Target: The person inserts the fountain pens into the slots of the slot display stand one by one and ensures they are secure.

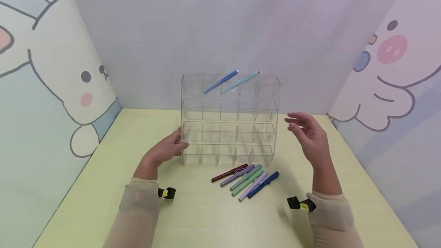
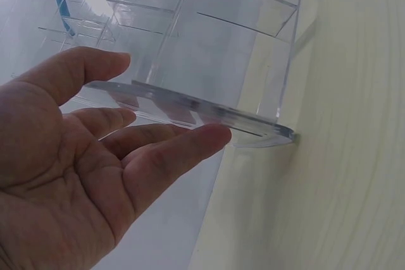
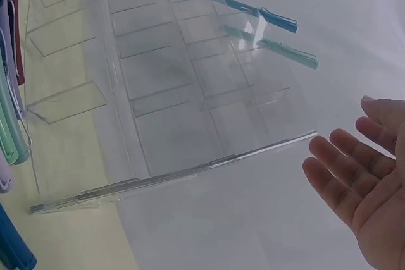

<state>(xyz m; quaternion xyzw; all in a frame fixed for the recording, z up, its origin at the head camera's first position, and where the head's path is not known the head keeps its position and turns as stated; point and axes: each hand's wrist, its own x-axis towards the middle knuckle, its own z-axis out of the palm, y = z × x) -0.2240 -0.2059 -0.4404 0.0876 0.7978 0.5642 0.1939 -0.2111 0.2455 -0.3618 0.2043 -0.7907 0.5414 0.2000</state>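
A clear acrylic pen rack [image 1: 211,137] with tiered rows of compartments stands upright on the table. At its left side, my left hand [image 1: 165,150] holds the side panel [image 2: 190,109], thumb on one side and fingers on the other. My right hand [image 1: 310,137] is raised beside the rack's right side, apart from it, fingers loosely bent and holding nothing. In the top row, a blue pen [image 1: 221,82] and a light blue pen [image 1: 241,82] lean to the right. Before the rack lie several capped pens, among them a dark red pen [image 1: 229,173] and a navy pen [image 1: 263,185].
Between those pens lie purple, grey-green, green and lavender ones, such as the green pen [image 1: 247,182]. The pale yellow table [image 1: 200,217] meets a grey-lilac backdrop [image 1: 220,22] behind the rack. Side panels with cartoon animals [image 1: 392,72] flank the table.
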